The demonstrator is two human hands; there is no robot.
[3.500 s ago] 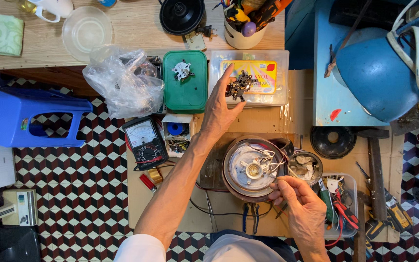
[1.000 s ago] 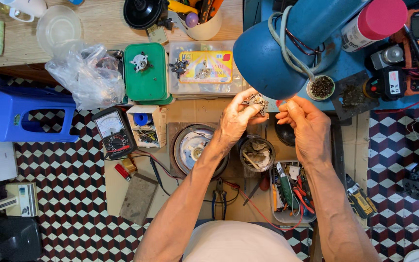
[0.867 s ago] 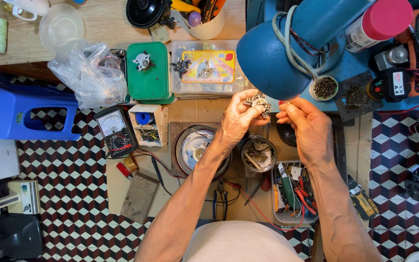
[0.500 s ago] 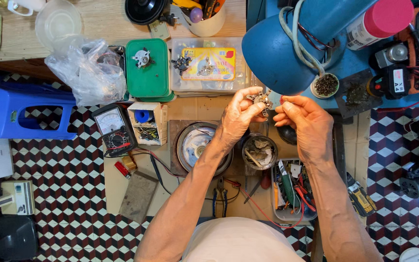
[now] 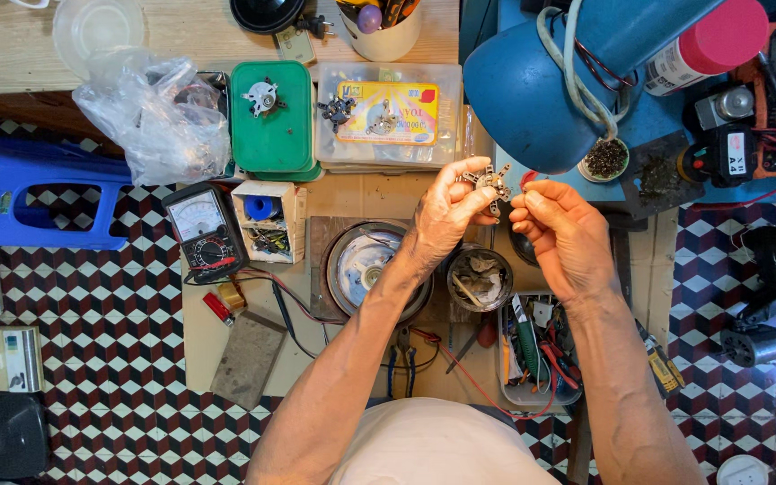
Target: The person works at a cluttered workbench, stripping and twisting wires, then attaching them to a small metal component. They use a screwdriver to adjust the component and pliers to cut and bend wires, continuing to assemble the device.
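Between your hands: small metal switch part (image 5: 492,182), raised above the bench.
Left hand (image 5: 442,218): fingertips pinched on the part's left side.
Part axis: roughly level, pointing right.
Right hand (image 5: 564,235): fingers curled together, tips just beside the part's right end; contact unclear.
Nearer hand: left.

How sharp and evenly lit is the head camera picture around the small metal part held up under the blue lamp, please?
Head view: light is even and soft, with no hard glare; the small metal part between the left hand and right hand is fairly crisp but too small for detail; the blue lamp shade looms large and slightly soft; edges bow mildly, wide-angle.
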